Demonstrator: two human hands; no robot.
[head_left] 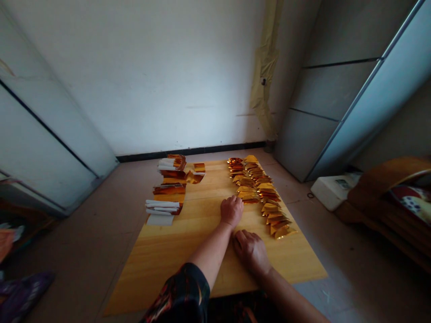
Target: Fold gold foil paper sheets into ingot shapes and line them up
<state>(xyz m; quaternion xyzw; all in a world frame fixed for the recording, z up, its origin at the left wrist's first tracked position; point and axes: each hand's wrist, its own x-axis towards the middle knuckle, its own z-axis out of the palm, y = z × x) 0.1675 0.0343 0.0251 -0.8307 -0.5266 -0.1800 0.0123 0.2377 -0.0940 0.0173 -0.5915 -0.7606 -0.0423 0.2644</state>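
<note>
My left hand (232, 211) is over the middle of the wooden board, its fingers curled down beside the near end of a row of folded gold foil papers (247, 188). Whatever its fingers may hold is hidden. Closer to me, my right hand (252, 251) rests low over the board with fingers bent into a loose fist, their inner side out of sight. A second, longer row of folded foil papers (278, 220) runs along the board's right edge. On the left lie stacks of gold foil sheets (170, 190) and white-backed sheets (161, 208).
The wooden board (151, 260) lies low on the tiled floor. Some loose foil sheets (195, 176) sit near its far edge. A grey cabinet (310, 134) stands behind right, with a white box (332, 190) and wooden furniture (380, 202) nearby. A purple bag (27, 294) is at left.
</note>
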